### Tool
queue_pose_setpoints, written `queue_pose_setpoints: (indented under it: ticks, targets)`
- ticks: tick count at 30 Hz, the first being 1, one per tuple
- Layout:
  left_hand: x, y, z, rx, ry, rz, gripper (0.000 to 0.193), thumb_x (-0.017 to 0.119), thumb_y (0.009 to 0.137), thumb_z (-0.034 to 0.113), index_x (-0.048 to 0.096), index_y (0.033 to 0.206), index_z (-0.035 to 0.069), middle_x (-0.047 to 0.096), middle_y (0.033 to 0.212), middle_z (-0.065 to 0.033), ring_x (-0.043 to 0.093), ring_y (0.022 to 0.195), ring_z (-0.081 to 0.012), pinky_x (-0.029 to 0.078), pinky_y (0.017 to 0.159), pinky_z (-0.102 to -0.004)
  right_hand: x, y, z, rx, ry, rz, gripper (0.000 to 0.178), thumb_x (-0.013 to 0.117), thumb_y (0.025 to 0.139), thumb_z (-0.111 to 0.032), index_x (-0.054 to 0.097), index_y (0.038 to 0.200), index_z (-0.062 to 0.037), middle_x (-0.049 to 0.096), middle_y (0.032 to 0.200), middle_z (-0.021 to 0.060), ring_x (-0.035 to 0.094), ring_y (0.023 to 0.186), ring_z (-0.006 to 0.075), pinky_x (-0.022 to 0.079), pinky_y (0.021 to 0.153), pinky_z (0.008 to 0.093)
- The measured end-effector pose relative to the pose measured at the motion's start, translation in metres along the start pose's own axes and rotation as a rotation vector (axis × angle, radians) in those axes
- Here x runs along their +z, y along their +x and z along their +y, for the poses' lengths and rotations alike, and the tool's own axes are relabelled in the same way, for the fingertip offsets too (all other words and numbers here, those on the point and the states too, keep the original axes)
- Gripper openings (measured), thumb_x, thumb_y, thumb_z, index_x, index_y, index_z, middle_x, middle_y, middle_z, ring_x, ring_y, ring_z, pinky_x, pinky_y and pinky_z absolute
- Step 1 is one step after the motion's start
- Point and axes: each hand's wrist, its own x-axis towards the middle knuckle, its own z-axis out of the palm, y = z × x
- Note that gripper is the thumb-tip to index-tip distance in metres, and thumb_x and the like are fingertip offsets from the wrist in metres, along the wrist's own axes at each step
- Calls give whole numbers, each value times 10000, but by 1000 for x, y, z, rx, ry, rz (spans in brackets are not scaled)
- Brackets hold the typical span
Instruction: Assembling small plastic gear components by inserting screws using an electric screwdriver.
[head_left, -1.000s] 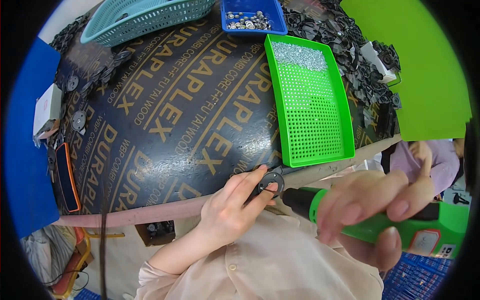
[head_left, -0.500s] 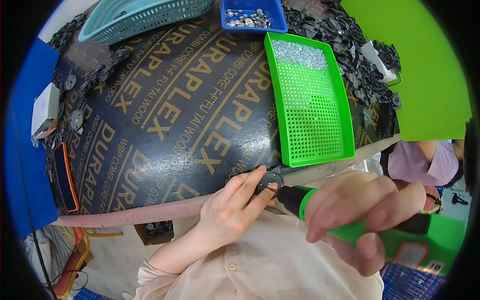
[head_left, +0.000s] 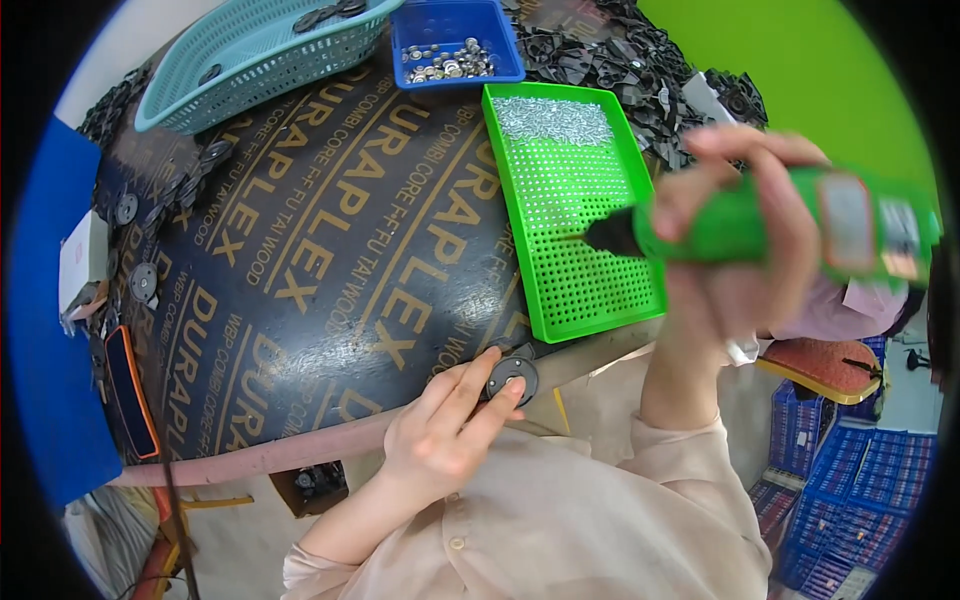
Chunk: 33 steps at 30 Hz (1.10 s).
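Note:
My left hand (head_left: 440, 430) is closed on a round black plastic part (head_left: 516, 374) with small holes or screws in its face. It holds the part at the table's front edge, fingertips and thumb on the disc. My right hand (head_left: 785, 225), blurred, is wrapped round a green electric screwdriver (head_left: 860, 225). The screwdriver's black nose (head_left: 612, 234) points left above the green perforated tray (head_left: 527, 262). Silver screws (head_left: 555, 120) lie heaped at the tray's far end, and others stand in rows of holes; the nearer holes show no screws.
A blue bin (head_left: 512, 62) with round metal pieces stands behind the tray, beside a teal basket (head_left: 250, 85). Black plastic parts (head_left: 600, 50) pile up at the far right. An orange-edged phone (head_left: 132, 385) and white box (head_left: 85, 255) lie left. Another person's light purple sleeve (head_left: 845, 310) shows at right.
My right hand has lifted the screwdriver away from the round part, up and over the perforated tray. My left hand still holds the part. The whole view has shifted slightly.

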Motion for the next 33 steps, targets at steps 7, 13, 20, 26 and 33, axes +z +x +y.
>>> queue_pose_setpoints:
  ticks: [7, 13, 20, 26, 33]
  targets:
    - [-1, -1, -2, -2, -19, 9, 443, 825, 536, 78, 711, 964, 72, 666, 1057, -178, 630, 763, -245, 542, 634, -294, 16, 5, 13, 235, 315, -15, 188, 518, 865, -81, 482, 932, 90, 603, 827, 288, 572, 445, 255, 482, 435, 330]
    - [0, -2, -3, -3, -22, 11, 441, 826, 543, 88, 710, 968, 73, 665, 1066, -177, 630, 768, -248, 543, 639, -297, 18, 5, 14, 223, 296, -40, 177, 512, 867, -80, 483, 912, 89, 605, 815, 275, 567, 440, 240, 476, 428, 320]
    - [-1, -1, -2, -9, -17, 4, 431, 820, 541, 78, 714, 959, 69, 667, 1062, -176, 632, 774, -245, 543, 639, -294, 20, 4, 11, 221, 267, -45, 173, 505, 874, -81, 483, 906, 87, 609, 814, 265, 561, 438, 229, 477, 433, 314]
    - [-1, 0, -2, -8, -30, 5, 420, 804, 540, 51, 715, 950, 59, 667, 1063, -177, 631, 768, -241, 540, 632, -293, 20, 2, 13, 226, 308, -70, 180, 513, 875, -80, 497, 923, 93, 610, 791, 258, 561, 435, 234, 476, 454, 314]
    - [0, -2, -8, 51, 27, 19, 330, 788, 675, 146, 712, 989, 77, 667, 1051, -129, 631, 781, -192, 531, 604, -249, -5, -3, 3, -62, 18, -61, 272, 399, 938, -147, 480, 1080, 71, 568, 1028, 284, 569, 492, 242, 481, 519, 347]
